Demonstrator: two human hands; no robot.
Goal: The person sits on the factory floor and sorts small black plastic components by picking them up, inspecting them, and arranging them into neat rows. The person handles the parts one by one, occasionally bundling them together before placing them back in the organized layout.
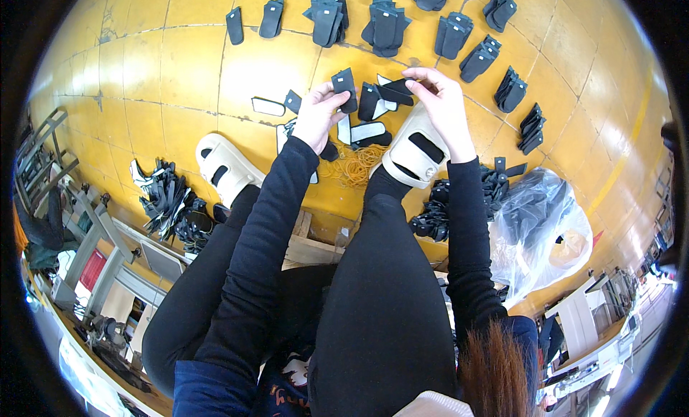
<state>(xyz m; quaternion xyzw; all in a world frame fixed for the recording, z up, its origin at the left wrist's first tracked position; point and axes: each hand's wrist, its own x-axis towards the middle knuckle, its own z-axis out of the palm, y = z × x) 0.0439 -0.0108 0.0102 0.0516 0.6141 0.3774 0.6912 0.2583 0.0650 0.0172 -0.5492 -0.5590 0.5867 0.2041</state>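
The left hand (316,117) pinched a black pad (345,91) between thumb and fingers, just above the floor pieces. The right hand (443,105), its thumb and forefinger brought together, appeared to pinch a darker strip (397,92) by its right end; the remaining fingers were partly hidden. The black pad lay at the left hand's fingertips, to the left of the right hand and apart from it. It was flat, matte and oblong, with a small pale mark near its top edge. Its long axis ran nearly along the viewing direction, the far end tipped slightly left; the strip lay more crosswise, extending leftward from the right hand.

Between and below the hands, loose black and white pieces (368,131) lay beside a tangle of yellow rubber bands (355,166). A pale sandal stood to either side, left (245,174) and right (399,158). Farther out, stacks of black pads (388,28) formed an arc on the yellow tiled floor (194,65). Nearer the body lay a left heap (172,202) and a right heap (433,214) of dark pieces, the latter beside a clear plastic bag (535,237).
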